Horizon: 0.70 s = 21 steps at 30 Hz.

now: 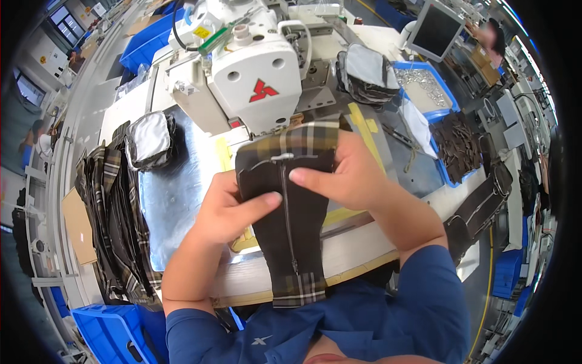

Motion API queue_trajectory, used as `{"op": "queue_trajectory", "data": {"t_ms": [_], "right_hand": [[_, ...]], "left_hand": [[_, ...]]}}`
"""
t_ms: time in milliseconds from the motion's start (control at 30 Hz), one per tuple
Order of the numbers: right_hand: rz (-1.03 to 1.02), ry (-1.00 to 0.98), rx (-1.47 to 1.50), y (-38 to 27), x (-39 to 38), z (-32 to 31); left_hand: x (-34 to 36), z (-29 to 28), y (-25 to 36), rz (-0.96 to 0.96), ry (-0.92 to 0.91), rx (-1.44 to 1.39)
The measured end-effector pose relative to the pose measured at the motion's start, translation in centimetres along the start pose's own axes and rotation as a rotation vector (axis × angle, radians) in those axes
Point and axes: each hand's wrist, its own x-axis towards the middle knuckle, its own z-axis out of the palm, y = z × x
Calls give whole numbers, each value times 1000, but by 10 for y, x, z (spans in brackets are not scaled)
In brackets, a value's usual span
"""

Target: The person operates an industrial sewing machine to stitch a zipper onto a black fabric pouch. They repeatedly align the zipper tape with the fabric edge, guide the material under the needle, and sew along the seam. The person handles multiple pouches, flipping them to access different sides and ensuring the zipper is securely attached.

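I hold a dark brown fabric piece [291, 236] with plaid trim and a zipper running down its middle, lifted above the metal sewing table [176, 194]. My left hand [227, 209] grips its left edge, thumb pressed on the front. My right hand [339, 176] grips the upper right part, thumb lying near the zipper's top. The piece hangs down past the table's front edge. Just behind it stands the white sewing machine head [254, 79].
A pile of plaid and dark pieces [115, 218] lies at the left, with a folded grey-lined piece [150, 141] beside it. Another folded stack [364, 76] sits right of the machine. Blue trays hold metal parts [424, 88] and dark pieces [458, 145]. A monitor [433, 30] stands behind them.
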Motion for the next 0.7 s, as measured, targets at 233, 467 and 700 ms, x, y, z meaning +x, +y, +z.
{"op": "queue_trajectory", "data": {"t_ms": [233, 467, 700], "right_hand": [[328, -141, 238, -17, -4, -22], [429, -103, 215, -10, -6, -23], [377, -107, 172, -1, -3, -19]], "left_hand": [[-7, 22, -14, 25, 50, 206], [-7, 25, -13, 110, -98, 386], [-8, 25, -11, 310, -100, 602]]}}
